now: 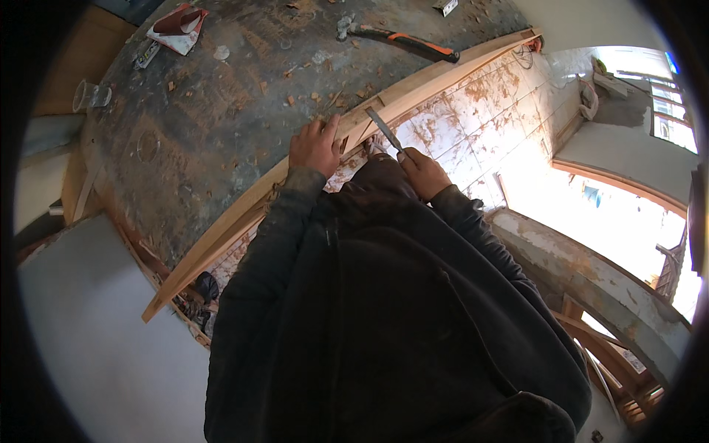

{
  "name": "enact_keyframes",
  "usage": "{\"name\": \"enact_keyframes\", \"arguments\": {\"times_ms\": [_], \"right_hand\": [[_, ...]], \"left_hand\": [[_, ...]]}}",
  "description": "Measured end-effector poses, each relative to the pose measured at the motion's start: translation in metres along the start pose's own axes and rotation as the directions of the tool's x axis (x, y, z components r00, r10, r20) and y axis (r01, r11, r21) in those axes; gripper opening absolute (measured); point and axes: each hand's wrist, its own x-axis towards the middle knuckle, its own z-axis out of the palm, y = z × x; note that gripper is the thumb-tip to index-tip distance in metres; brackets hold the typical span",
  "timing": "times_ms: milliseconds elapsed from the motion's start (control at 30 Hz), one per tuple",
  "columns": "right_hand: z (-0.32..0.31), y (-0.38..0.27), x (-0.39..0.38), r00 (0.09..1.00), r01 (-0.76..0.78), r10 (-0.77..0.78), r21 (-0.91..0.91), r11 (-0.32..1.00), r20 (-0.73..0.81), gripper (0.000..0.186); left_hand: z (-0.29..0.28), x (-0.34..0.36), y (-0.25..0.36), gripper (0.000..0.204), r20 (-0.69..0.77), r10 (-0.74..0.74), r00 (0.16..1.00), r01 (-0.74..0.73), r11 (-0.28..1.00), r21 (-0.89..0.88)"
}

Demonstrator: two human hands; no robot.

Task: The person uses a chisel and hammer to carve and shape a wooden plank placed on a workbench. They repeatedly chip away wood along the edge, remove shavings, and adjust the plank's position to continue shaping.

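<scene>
A long pale wooden beam (417, 87) lies slantwise along the near edge of a dark, worn worktop. My left hand (314, 148) rests on the beam with its fingers bent over it. Just right of those fingers a dark slot shows in the wood. In my right hand (426, 174) is a chisel (385, 131), its flat metal blade pointing up and left. The chisel's tip is over the beam, right of the slot; whether it touches the wood I cannot tell. Most of the chisel's handle is hidden by my fingers.
A hammer (413, 43) with a black and orange handle lies on the worktop (214, 140) beyond the beam. Wood chips are scattered about. At the far left are a clear cup (91, 96) and folded reddish sandpaper (179, 23). Shavings cover the tiled floor (473, 111).
</scene>
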Motion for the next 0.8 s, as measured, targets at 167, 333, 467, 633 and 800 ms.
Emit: {"name": "enact_keyframes", "arguments": {"times_ms": [167, 333, 467, 633, 800], "right_hand": [[0.004, 0.004, 0.009, 1.000, 0.005, -0.006, 0.041, 0.999, 0.010, 0.045], [0.001, 0.006, 0.012, 0.936, -0.297, 0.177, 0.416, 0.859, 0.304, 0.046], [-0.006, -0.002, -0.001, 0.992, -0.123, 0.116, 0.162, 0.979, 0.053, 0.045], [-0.013, 0.002, 0.002, 1.000, 0.005, -0.005, 0.018, 1.000, 0.017, 0.044], [0.000, 0.018, 0.016, 0.999, 0.036, -0.038, 0.094, 0.995, 0.025, 0.043]], "left_hand": [[0.008, 0.000, -0.002, 0.057, -0.024, -0.004, 1.000, 0.003, 1.000, -0.006], [0.003, 0.002, 0.001, 0.059, 0.041, -0.034, 0.999, 0.034, 0.999, 0.014], [0.003, 0.001, 0.000, 0.059, 0.024, -0.024, 0.999, 0.024, 0.999, 0.021], [0.001, 0.000, -0.001, 0.058, 0.010, -0.018, 1.000, 0.018, 1.000, 0.005], [0.008, 0.002, 0.000, 0.059, -0.022, 0.003, 1.000, -0.003, 1.000, 0.014]]}}
